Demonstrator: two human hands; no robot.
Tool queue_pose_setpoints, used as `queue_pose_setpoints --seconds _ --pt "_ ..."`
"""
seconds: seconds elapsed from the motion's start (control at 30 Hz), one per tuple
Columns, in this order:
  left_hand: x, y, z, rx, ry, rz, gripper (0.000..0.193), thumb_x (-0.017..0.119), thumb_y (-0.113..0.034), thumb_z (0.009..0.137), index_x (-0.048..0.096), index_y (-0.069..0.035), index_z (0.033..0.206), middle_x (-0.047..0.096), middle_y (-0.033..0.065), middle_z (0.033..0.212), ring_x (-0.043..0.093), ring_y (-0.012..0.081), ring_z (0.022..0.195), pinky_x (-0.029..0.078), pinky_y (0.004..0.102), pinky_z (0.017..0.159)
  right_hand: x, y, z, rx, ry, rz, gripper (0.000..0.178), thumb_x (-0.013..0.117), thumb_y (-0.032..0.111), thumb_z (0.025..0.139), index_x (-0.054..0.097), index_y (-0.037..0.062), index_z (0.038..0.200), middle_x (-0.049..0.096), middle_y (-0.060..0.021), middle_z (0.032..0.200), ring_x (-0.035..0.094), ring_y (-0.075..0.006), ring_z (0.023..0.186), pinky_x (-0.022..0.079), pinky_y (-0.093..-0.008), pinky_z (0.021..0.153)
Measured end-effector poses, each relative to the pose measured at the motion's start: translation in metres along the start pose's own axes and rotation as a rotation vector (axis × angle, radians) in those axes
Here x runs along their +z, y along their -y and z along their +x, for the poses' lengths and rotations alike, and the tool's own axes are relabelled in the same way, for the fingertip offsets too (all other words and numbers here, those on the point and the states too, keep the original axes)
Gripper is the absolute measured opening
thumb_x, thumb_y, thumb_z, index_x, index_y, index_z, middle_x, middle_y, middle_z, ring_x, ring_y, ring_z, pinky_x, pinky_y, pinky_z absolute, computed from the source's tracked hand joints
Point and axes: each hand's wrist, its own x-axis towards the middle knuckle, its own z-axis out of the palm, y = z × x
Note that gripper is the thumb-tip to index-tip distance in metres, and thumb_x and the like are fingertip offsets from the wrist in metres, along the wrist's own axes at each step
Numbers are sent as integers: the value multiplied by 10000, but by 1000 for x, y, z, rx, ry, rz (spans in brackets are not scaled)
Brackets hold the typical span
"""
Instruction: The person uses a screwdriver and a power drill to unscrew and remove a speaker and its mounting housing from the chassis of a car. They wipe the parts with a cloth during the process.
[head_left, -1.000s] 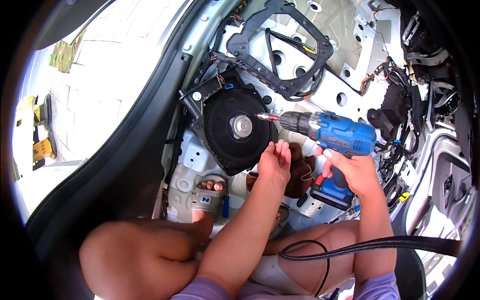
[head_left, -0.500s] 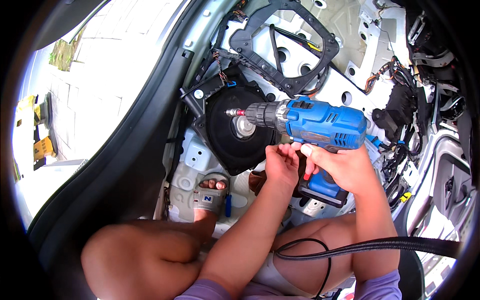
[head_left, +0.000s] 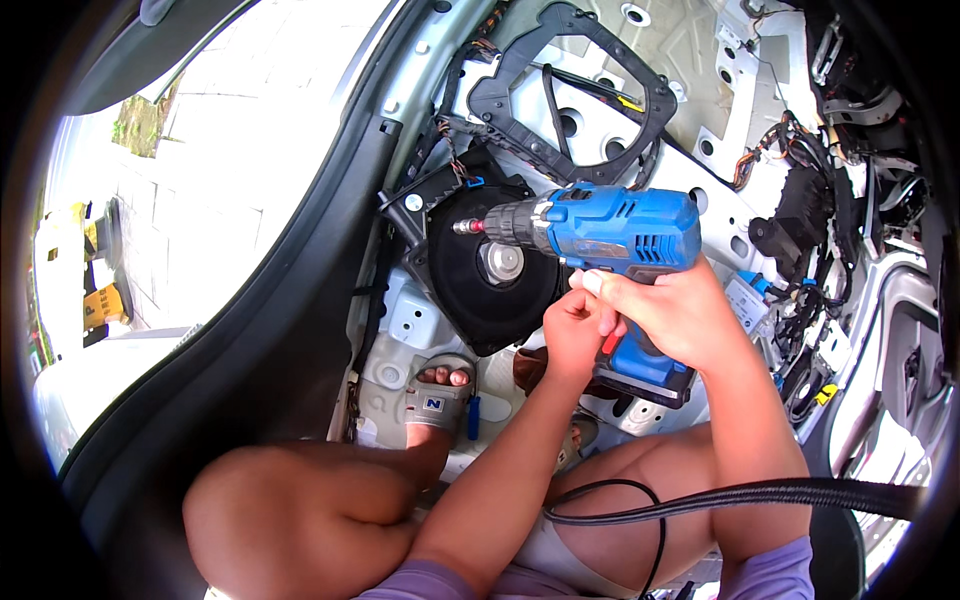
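My right hand (head_left: 675, 315) grips the handle of a blue cordless drill (head_left: 625, 230). The drill points left, and a short metal socket bit with a red collar (head_left: 468, 227) sits in its black chuck. That bit hangs over a black round speaker (head_left: 455, 290) with a silver centre; whether it touches is unclear. Close against the right hand's fingers, my left hand (head_left: 573, 325) has its fingers curled and pinched below the drill body. Anything between them is hidden. The drill's blue and black battery (head_left: 645, 370) shows beneath the right hand.
A black ring-shaped bracket (head_left: 490, 100) lies beyond the speaker on the bare metal floor. Wiring bundles (head_left: 790, 150) run along the right. A black trimmed sill (head_left: 290, 260) borders the left. My sandalled foot (head_left: 440, 390) is nearby, and a black cable (head_left: 760, 492) crosses my right forearm.
The view has shifted slightly, and the drill sits a little farther left over the speaker. My left fingers have curled in closer to my right hand.
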Motion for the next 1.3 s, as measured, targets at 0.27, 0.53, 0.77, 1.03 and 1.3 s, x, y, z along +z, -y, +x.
queue_pose_setpoints --seconds 0.27,0.53,0.77,1.03,1.3 --pt "-17 11 26 -61 -39 -605 176 569 27 1017 522 -36 860 549 55 642 540 152 539 462 318 506 13 5 20 -12 44 -29 185 758 176 951 692 11 1003 706 -63 750 674 -115 625 557 -284 557" --pt "-19 -1 35 -94 88 -759 236 432 -88 1072 620 -27 1201 523 25 667 510 155 565 465 324 534 20 10 29 -34 70 -5 165 754 154 952 702 2 992 725 -79 788 681 -121 615 550 -273 541" --pt "-17 -8 39 -47 56 -745 252 396 -148 1061 590 -10 976 548 87 735 548 202 594 545 390 553 15 9 29 -13 46 -18 145 746 134 956 712 6 1014 729 -65 831 684 -124 635 560 -289 566" --pt "-20 -7 44 -110 59 -795 276 463 -216 1063 560 -34 880 542 76 693 539 198 566 522 388 501 14 9 31 -11 78 -7 164 744 145 954 714 1 1027 735 -76 853 689 -131 646 565 -293 581" --pt "-19 -13 41 -86 -11 -680 246 429 -202 1045 554 -29 923 558 88 716 547 198 572 518 389 508 18 10 31 -38 61 -86 175 755 170 944 707 4 975 714 -63 755 681 -136 615 557 -287 552"
